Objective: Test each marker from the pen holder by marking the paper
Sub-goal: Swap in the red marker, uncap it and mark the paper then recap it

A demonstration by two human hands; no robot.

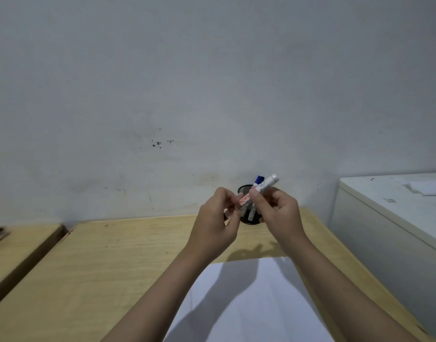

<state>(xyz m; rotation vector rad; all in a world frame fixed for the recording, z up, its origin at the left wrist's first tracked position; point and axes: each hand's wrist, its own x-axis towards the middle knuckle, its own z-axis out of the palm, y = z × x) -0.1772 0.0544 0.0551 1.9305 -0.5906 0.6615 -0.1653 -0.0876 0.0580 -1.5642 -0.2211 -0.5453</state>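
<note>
Fingers: I saw both hands, left hand (pixel 215 219) and right hand (pixel 277 213), closed on one marker (pixel 257 191).
Handling: light, stiff, slick; I judged mid-barrel best.
Pen holder (pixel 249 215): twelve o'clock of paper (pixel 249 304).

Matt wood-grain desk (pixel 113 262), smooth white paper (pixel 249 312), black mesh holder (pixel 249 217).

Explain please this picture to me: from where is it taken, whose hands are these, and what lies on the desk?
There is one picture, from a camera worn on a person's head, looking forward and down. The left hand and right hand hold one marker between them, above the wooden desk. Behind the hands stands a black mesh pen holder with a blue-capped marker in it. A white sheet of paper lies near the person, with no marks visible.
</note>
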